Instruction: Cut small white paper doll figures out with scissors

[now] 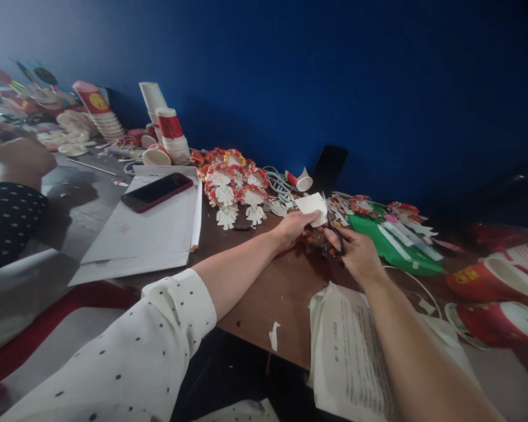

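Note:
Between the thumb and fingers of my left hand [293, 228] is a piece of white paper [311, 205], held above the brown table [264, 281]. My right hand [357, 253] grips a pair of scissors [335, 239] by their dark handles. The scissor blades point away from me and meet the right edge of the paper; how far they are parted is too small to tell. Left of my hands lie several paper-doll cut-outs [223, 190] with red and yellow frilled heads. A white paper scrap [274, 336] rests near the table's front edge.
A phone [157, 192] lies on white sheets [127, 234] at left, near another person's arm [13, 217]. Stacked paper cups [172, 135] stand behind. Markers [396, 240] lie on a green piece [365, 231] at right. A plastic packet [347, 351] and red cups [493, 281] sit closer.

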{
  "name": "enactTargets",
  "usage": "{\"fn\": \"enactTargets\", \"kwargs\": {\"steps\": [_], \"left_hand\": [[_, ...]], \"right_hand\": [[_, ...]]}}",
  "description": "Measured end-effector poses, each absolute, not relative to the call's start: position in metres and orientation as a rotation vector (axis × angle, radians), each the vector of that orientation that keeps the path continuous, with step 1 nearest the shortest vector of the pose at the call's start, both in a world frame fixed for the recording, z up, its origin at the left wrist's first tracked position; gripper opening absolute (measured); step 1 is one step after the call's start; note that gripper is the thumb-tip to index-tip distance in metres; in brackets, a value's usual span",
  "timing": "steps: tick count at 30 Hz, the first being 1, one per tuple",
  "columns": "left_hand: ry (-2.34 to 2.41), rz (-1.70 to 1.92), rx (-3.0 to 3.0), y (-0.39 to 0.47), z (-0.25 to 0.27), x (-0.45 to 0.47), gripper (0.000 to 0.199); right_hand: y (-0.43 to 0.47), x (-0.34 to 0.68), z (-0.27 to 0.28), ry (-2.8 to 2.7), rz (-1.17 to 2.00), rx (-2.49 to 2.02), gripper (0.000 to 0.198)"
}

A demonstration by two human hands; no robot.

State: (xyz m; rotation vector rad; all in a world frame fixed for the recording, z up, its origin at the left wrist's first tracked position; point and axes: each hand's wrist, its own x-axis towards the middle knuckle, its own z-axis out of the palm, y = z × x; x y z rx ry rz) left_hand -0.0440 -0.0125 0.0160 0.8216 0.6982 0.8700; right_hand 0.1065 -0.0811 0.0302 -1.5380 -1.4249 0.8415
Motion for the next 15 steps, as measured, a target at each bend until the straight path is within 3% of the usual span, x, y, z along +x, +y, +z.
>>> {"fn": "enactTargets", "kwargs": {"steps": [4,10,15], "left_hand": [[0.825,0.950,0.796,-0.008,0.013,-0.041,0.039],[0.876,1.152,0.720,-0.003,0.012,-0.039,0.018],[0.851,1.178,0.694,-0.001,0.011,-0.040,0.018]], "right_hand": [[-0.079,0.108,0.026,-1.416,0.863,-1.539,0.054],[-0.078,0.106,0.027,-1.509,0.816,-1.533,0.051],[-0.079,0.104,0.030,-1.458,0.835,-1.559,0.053]]}}
